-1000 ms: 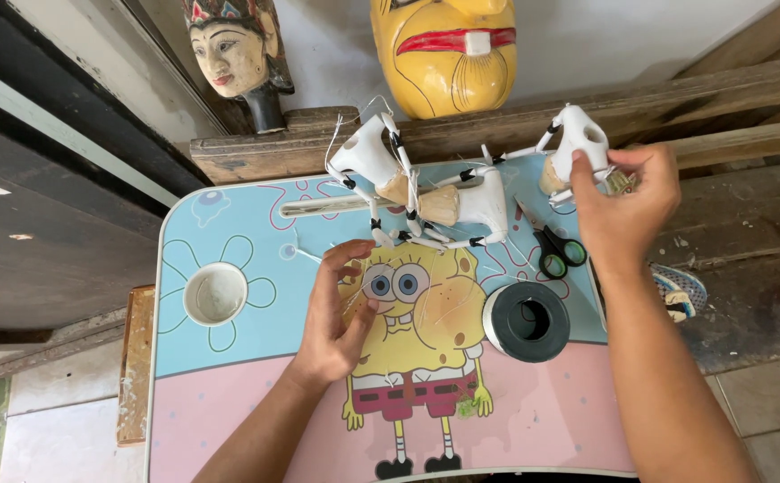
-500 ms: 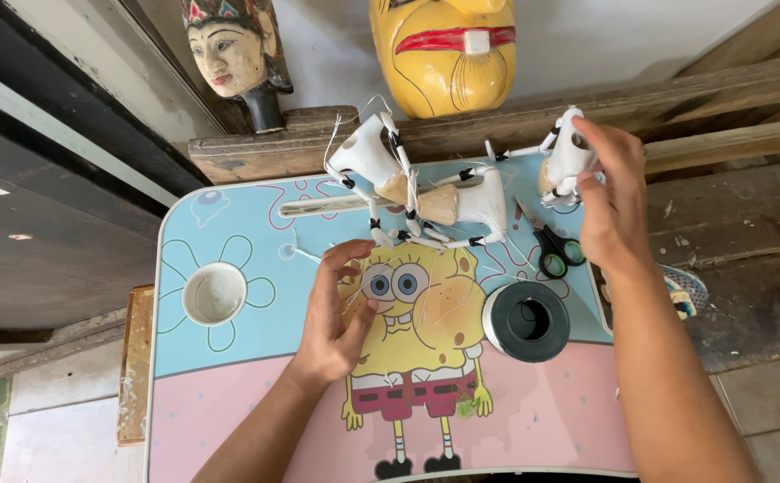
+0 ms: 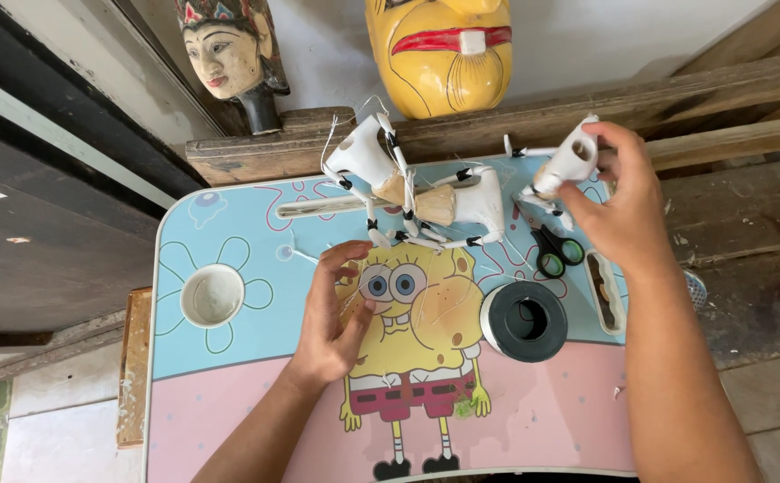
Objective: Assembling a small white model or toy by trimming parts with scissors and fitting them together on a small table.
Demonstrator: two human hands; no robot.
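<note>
— Hands? Right hand [image 3: 621,207] pinches a white puppet piece [image 3: 571,159] at the far right, lifted off the counter [image 3: 229,385]; strings trail from it.
— Left hand [image 3: 334,313] rests loosely curled, holding nothing visible, near the white puppet body [image 3: 426,192].

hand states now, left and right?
Left hand: open, holding nothing, fingers loosely curled over the small cartoon-printed table.
Right hand: closed on a white puppet piece.

View: one head-worn camera, looking steeply down.
Facing: toward the far wall, over the small cartoon-printed blue and pink table [image 3: 229,394].
Nearness: close; forearms enter from the near edge.
Far edge: carved yellow wooden mask [image 3: 439,54] cut off at top.
</note>
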